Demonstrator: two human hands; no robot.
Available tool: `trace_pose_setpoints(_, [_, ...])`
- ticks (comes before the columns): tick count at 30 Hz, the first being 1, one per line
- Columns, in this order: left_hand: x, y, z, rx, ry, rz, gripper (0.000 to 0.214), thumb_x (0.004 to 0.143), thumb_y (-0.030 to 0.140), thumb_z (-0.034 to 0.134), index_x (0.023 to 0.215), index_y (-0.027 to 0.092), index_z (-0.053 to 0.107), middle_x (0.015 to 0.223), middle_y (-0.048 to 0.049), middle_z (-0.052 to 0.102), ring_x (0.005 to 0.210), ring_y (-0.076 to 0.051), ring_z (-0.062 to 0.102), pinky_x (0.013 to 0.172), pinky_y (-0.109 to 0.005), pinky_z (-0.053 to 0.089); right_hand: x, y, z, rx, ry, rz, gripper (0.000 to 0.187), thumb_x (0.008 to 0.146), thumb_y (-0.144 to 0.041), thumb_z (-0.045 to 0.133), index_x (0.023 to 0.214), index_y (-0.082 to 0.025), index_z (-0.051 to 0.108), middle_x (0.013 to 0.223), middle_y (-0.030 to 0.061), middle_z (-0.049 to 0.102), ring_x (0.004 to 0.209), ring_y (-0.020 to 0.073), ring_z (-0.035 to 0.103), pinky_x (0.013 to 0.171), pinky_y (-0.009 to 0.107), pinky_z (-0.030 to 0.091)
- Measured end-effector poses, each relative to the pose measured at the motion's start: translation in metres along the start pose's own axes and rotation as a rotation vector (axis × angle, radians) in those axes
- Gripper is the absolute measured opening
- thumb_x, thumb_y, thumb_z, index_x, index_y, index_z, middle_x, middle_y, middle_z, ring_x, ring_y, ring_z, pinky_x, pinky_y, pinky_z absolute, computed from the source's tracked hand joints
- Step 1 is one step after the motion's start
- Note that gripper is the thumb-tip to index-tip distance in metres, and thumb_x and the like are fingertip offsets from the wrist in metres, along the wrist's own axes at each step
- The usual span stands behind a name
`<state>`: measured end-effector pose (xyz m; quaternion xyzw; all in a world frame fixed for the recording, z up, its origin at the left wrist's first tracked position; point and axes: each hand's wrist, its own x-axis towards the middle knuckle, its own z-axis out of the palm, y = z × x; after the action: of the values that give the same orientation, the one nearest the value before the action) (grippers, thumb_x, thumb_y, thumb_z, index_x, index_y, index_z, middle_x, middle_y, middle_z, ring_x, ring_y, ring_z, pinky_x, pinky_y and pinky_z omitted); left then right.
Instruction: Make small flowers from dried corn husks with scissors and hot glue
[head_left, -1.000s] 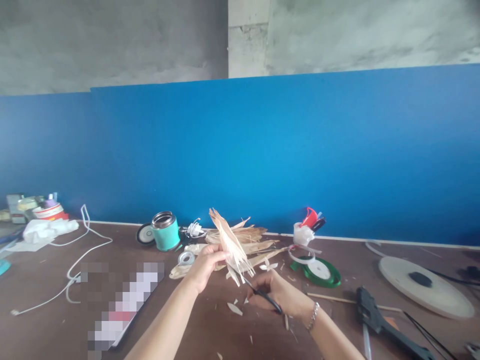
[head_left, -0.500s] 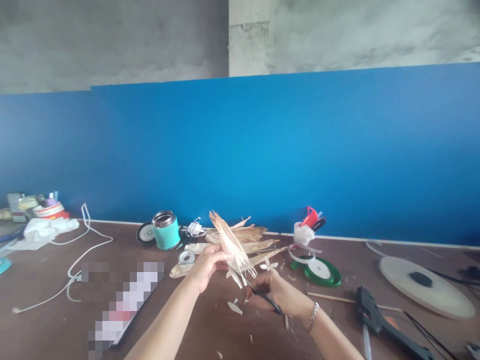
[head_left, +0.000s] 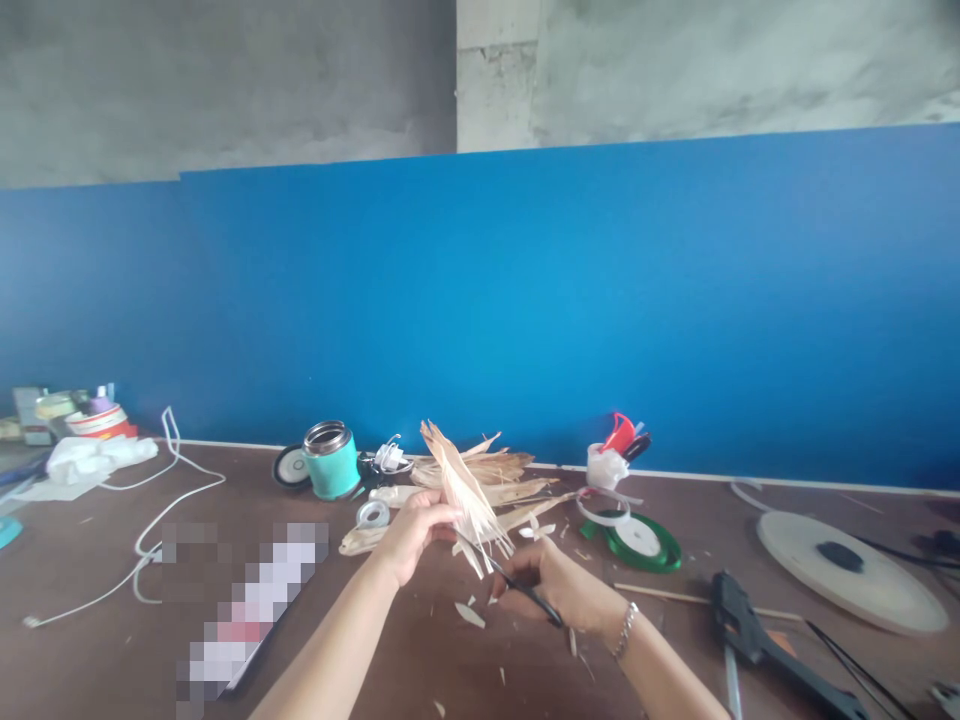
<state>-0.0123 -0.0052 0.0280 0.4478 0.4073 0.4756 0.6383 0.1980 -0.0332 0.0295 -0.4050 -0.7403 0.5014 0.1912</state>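
A pale dried corn husk, its lower end split into thin strips, is pinched in my left hand. My right hand is closed round the dark handles of a pair of scissors. The scissor blades point up and left, at the husk's fringed lower end. Whether they touch a strip I cannot make out. Behind the hands lies a pile of more dried husks. Small husk scraps are scattered on the brown table beneath.
A turquoise flask stands open behind my left hand, near a tape roll. To the right lie a green ribbon roll, a black glue gun and a round white turntable. A white cable runs along the left.
Almost nothing differs. Both hands stay in place with the husk and the scissors, and the view shifts very slightly.
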Motion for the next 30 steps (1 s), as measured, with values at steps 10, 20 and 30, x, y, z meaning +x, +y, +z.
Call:
trace_pose_setpoints(10, [-0.001,0.005,0.001,0.001,0.028,0.022,0.014,0.062,0.023,0.072,0.072,0.013,0.070,0.068,-0.0036,0.069,0.061,-0.013,0.061,0.062,-0.024,0.047,0.005,0.013,-0.003,0.121,-0.029,0.094,0.020,0.067,-0.025,0.067,0.081,-0.013,0.070,0.047,-0.0048,0.051,0.040,0.0049,0.039,0.038,0.015,0.029])
trace_pose_setpoints(20, [0.000,0.006,0.002,-0.086,0.207,0.103,0.017,0.062,0.029,0.074,0.067,0.013,0.067,0.064,-0.0019,0.069,0.060,-0.013,0.062,0.059,-0.022,0.046,0.005,0.025,-0.006,0.323,-0.118,0.063,0.034,0.069,-0.040,0.069,0.087,-0.011,0.066,0.054,-0.0012,0.059,0.045,0.0072,0.053,0.044,0.015,0.040])
trace_pose_setpoints(30, [-0.001,0.001,0.009,-0.071,0.169,0.062,0.019,0.061,0.029,0.075,0.063,0.014,0.064,0.060,-0.0015,0.067,0.059,-0.013,0.062,0.059,-0.023,0.046,0.004,0.013,-0.003,0.235,-0.021,0.114,0.031,0.066,-0.040,0.071,0.081,-0.013,0.069,0.047,-0.0044,0.052,0.042,0.0063,0.048,0.039,0.014,0.036])
